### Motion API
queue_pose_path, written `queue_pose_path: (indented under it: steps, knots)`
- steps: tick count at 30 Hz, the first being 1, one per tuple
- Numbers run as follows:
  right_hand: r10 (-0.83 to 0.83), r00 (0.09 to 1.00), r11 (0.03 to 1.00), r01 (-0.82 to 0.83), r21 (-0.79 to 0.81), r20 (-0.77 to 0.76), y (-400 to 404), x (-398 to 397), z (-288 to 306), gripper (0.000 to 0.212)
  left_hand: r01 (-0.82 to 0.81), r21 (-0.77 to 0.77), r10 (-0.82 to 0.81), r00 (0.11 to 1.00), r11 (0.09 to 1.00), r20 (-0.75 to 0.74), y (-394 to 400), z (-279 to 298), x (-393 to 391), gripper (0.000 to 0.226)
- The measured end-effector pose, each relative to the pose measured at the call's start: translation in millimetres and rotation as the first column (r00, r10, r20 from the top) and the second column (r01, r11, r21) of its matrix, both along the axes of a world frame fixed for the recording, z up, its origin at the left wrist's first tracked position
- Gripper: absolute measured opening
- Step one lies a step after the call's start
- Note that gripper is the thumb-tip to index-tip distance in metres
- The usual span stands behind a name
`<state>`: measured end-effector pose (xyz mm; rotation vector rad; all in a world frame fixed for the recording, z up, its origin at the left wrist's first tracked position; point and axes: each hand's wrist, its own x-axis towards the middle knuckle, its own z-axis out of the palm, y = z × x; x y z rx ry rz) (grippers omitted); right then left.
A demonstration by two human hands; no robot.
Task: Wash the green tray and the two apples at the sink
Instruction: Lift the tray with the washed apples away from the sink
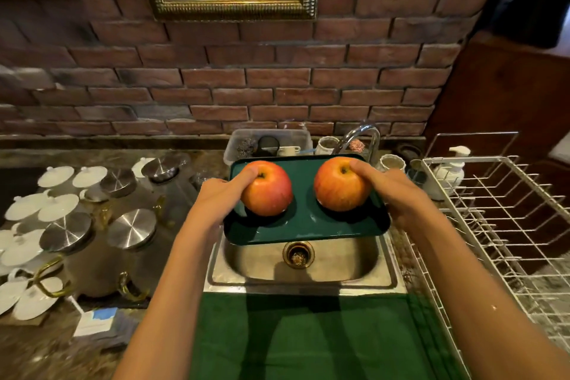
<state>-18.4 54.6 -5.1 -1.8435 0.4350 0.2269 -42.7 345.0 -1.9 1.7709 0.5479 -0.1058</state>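
A dark green tray (pixel 305 222) is held level above the steel sink (pixel 308 265), under the faucet (pixel 359 136). Two red-orange apples stand on it, one on the left (pixel 270 191) and one on the right (pixel 339 187). My left hand (pixel 216 194) grips the tray's left edge, with its thumb pressed on top of the left apple. My right hand (pixel 391 188) grips the tray's right edge, its thumb resting on the right apple's top. No water runs from the faucet.
Steel pots with lids (pixel 129 228) and white lids (pixel 40 210) crowd the counter on the left. A white wire dish rack (pixel 499 219) and a soap pump bottle (pixel 452 170) stand on the right. A plastic tub (pixel 268 142) sits behind the sink. A green cloth (pixel 308 336) lies in front.
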Motion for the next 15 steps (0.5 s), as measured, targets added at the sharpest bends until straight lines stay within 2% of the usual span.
queue_pose_path:
  steps: [1, 4, 8, 9, 12, 15]
  knots:
    - [0.004, 1.000, 1.000, -0.004, -0.002, 0.009, -4.0, 2.4, 7.1, 0.113, 0.014, -0.001, -0.014, 1.000, 1.000, 0.001, -3.6, 5.9, 2.4, 0.072]
    - [0.007, 0.999, 1.000, -0.006, -0.015, 0.046, -19.9, 8.3, 25.3, 0.119, 0.023, -0.029, -0.022, 0.999, 0.999, 0.029, -19.3, 22.1, 10.1, 0.090]
    - [0.013, 0.998, 1.000, -0.013, 0.000, 0.065, -57.0, 16.2, 39.8, 0.114, 0.021, -0.011, -0.019, 0.990, 1.000, 0.137, -55.3, 33.7, 20.2, 0.063]
    - [0.017, 0.998, 1.000, -0.017, 0.003, 0.063, -68.7, 18.1, 43.0, 0.110, 0.014, -0.005, -0.013, 0.990, 1.000, 0.142, -66.1, 36.0, 22.3, 0.062]
    - [0.021, 0.997, 1.000, -0.022, 0.015, 0.070, -107.1, 23.2, 50.9, 0.102, 0.023, -0.005, -0.022, 0.994, 1.000, 0.104, -103.6, 41.9, 27.0, 0.095]
    - [0.031, 0.997, 0.999, -0.032, 0.014, 0.069, -150.0, 26.6, 56.3, 0.097, 0.029, -0.008, -0.028, 0.992, 1.000, 0.121, -146.2, 42.7, 29.2, 0.103]
